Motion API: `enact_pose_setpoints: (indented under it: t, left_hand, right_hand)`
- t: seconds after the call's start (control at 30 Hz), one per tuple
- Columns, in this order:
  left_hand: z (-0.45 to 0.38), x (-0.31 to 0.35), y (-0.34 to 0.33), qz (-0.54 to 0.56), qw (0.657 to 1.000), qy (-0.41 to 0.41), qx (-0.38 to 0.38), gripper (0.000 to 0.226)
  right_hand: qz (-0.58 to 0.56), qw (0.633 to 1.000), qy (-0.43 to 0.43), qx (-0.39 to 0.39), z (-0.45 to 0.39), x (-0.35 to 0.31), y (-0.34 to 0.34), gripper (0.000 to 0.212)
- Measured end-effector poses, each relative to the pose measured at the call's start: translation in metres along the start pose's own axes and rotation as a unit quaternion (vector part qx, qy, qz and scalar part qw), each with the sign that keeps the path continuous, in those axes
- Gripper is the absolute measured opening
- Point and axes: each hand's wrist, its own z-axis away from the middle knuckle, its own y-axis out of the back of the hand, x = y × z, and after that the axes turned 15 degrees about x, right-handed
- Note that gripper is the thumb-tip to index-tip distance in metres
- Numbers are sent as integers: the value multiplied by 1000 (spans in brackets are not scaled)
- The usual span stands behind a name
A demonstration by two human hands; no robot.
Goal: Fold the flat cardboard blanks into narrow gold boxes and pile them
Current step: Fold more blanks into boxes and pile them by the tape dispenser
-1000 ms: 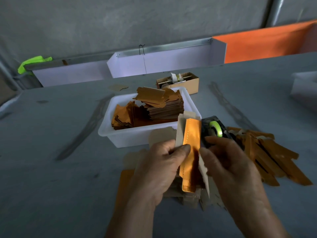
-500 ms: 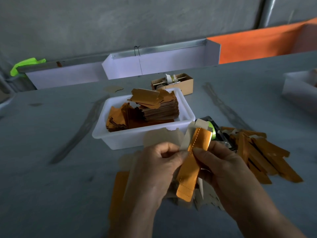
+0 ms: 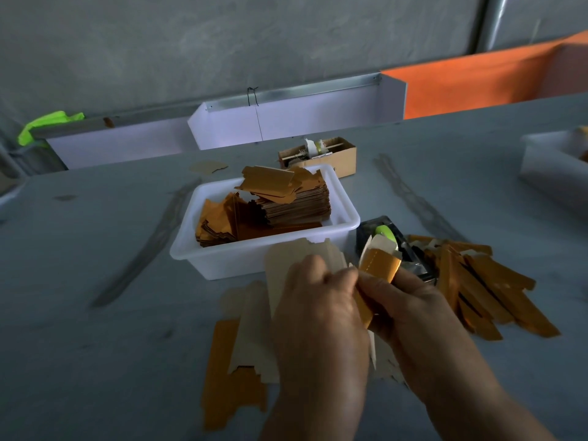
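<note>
Gold-faced flat blanks (image 3: 234,370) lie on the worktop (image 3: 95,345) at lower left of centre, more stacked in the white tub (image 3: 254,259) above. At centre our left hand (image 3: 318,313) pinches the part-folded box (image 3: 378,265), fingers curled round its pale flap; our right hand (image 3: 410,300) wraps the gold end. We judge the wall could crease off its score line if we squeeze unevenly. Rightward, the loose pile of finished boxes (image 3: 490,291) might slide apart under a careless drop.
</note>
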Motion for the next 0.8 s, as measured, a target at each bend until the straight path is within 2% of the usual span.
enact_pose_setpoints:
  t: [0.1,0.2,0.3,0.33,0.4,0.43,0.5,0.6,0.63,0.73,0.8]
  left_hand:
    - [10,7,-5,-91,991,-92,-40,50]
    - [16,7,-6,-107,985,-103,-83,53]
    - [16,4,-4,-54,992,-94,-69,40]
    - [12,4,-1,-13,997,-50,-63,32]
    - [4,-1,1,90,988,115,-57,22]
    - [1,-5,1,144,967,200,-71,18]
    - [-6,-12,2,213,927,291,-104,12]
    - [-12,-12,7,327,855,358,-184,6]
    - [-13,-12,7,336,848,360,-196,6]
    - [-13,-11,2,312,860,354,-197,4]
    - [-14,-12,-4,315,849,380,-186,5]
  right_hand:
    - [11,1000,-2,3,1,-1,3,23]
    - [37,999,12,-3,3,-2,5,30]
    - [47,998,35,7,2,-2,4,25]
    - [40,999,33,14,1,-2,4,23]
    - [13,1000,14,4,0,-3,4,24]
    - [-1,1000,9,-4,0,-4,3,24]
    - [-16,1000,18,-17,0,-5,3,19]
    - [-14,999,35,-35,-1,-8,4,16]
    - [-7,999,31,-35,-3,-7,5,16]
    - [41,997,20,-57,-5,-12,11,22]
    - [114,991,63,-33,-9,-22,19,30]
